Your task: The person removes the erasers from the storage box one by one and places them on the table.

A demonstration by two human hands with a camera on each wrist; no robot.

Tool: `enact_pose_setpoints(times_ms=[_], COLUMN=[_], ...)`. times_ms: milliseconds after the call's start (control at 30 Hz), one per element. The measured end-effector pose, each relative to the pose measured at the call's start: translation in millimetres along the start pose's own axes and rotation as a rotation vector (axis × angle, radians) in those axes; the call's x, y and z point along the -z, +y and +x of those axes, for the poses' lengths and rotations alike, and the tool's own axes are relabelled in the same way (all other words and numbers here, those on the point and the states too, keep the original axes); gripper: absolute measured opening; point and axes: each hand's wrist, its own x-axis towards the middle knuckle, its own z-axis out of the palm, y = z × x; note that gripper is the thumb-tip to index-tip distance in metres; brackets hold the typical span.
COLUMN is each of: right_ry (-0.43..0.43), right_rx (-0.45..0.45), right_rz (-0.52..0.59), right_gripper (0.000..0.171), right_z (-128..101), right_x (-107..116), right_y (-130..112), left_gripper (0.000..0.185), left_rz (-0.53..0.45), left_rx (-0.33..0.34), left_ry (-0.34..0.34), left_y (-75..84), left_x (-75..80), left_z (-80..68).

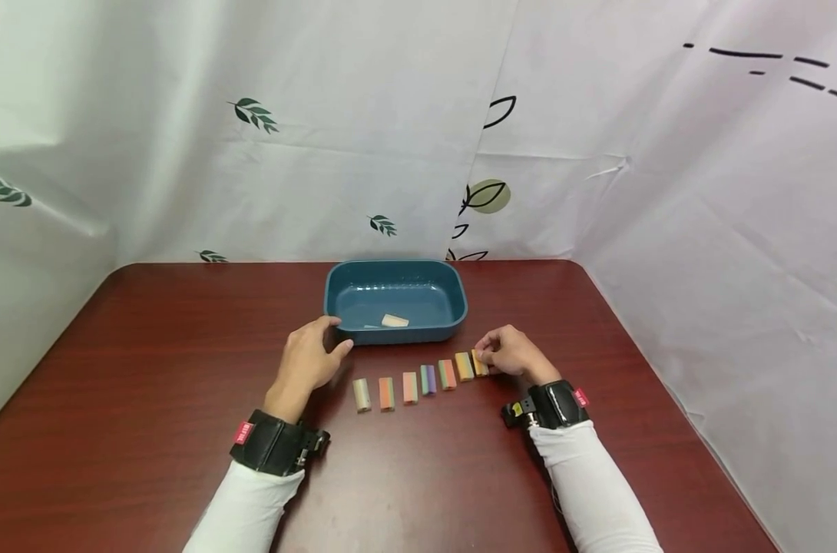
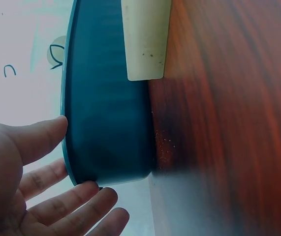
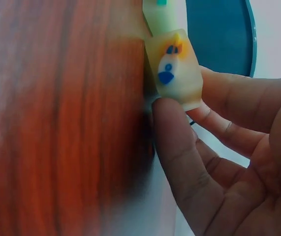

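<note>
Several small striped erasers lie in a slanting row on the table, from a pale yellow-green one (image 1: 362, 395) to a yellow-and-grey one (image 1: 464, 366). At the right end of the row, my right hand (image 1: 511, 352) pinches an eraser (image 3: 174, 69) between thumb and fingers; its end face bears a rocket picture. Beyond the row stands a dark teal rectangular dish (image 1: 391, 336) with a cream-coloured piece (image 1: 395, 321) inside. My left hand (image 1: 309, 355) is at the dish's near left corner, fingers spread and loosely bent, fingertips at the rim.
The reddish-brown wooden table (image 1: 183, 384) extends around the dish and the row. White curtains (image 1: 287, 177) with leaf prints hang behind it and along its sides. Black straps with small cameras sit on both wrists.
</note>
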Motion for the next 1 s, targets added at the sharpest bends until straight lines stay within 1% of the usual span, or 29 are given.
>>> enact_pose_setpoints(times_ms=[167,433,767,867,1000], right_ry=[0.02,0.026,0.027,0.044,0.088], right_rx=[-0.029,-0.009,-0.012,-0.009,0.009], right_rz=[-0.012,-0.023,-0.023,-0.034,-0.051], right_gripper=[0.008,0.009,0.008,0.009,0.011], right_z=[-2.9,-1.8,-0.3,-0.9,-3.1], right_x=[0.9,2.9,1.0,0.3,0.3], right_y=[0.8,0.0,-1.4,-1.8,-5.0], left_gripper=[0.049,0.049,0.049,0.049,0.049], left_rz=[-0.008,-0.014,-0.01,-0.006,-0.004], left_rx=[0.007,0.009,0.008,0.012,0.019], left_ry=[-0.006,0.0,0.001,0.001,0.002], left_y=[0.9,2.0,0.8,0.3,0.1], left_x=[-1.5,0.1,2.1,1.3,0.5], left_z=[0.8,2.3,1.3,0.1,-2.0])
